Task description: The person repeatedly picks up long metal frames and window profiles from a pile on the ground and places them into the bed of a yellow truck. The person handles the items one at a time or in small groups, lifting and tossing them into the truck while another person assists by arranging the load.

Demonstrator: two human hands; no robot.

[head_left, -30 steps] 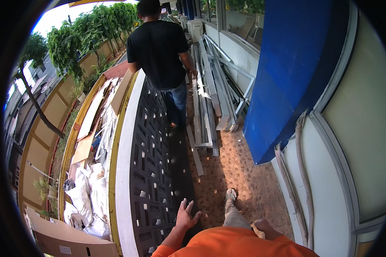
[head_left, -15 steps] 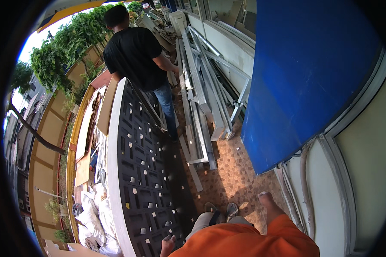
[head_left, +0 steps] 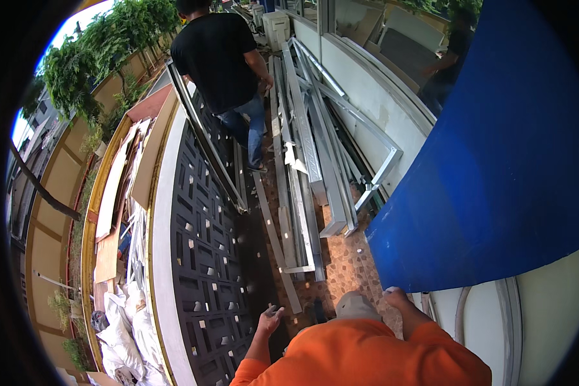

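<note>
My left hand (head_left: 271, 316) is held out low in front of me, beside the dark slatted panel (head_left: 199, 257). Its thumb and fingers are apart, and I see nothing in them. Near the lower edge of the curved blue panel (head_left: 469, 193) is my right hand (head_left: 397, 298); its fingers are mostly hidden below it, so its grip is unclear. Ahead, on the patterned floor (head_left: 350, 264), lies a pile of long metal profiles (head_left: 302, 167). A bent metal frame (head_left: 383, 170) leans over their right side.
A person in a black shirt (head_left: 215, 61) stands ahead on the left, back toward me. A long yellow-edged container (head_left: 149, 283) on the left holds boards and white sacks (head_left: 119, 341). A pale wall (head_left: 367, 96) with windows runs along the right. A white box-shaped unit (head_left: 276, 29) stands farther back.
I have moved forward; the metal profiles and blue panel appear closer. My left hand has come up and forward. The person ahead has stepped, and the long frame beside them shows more.
</note>
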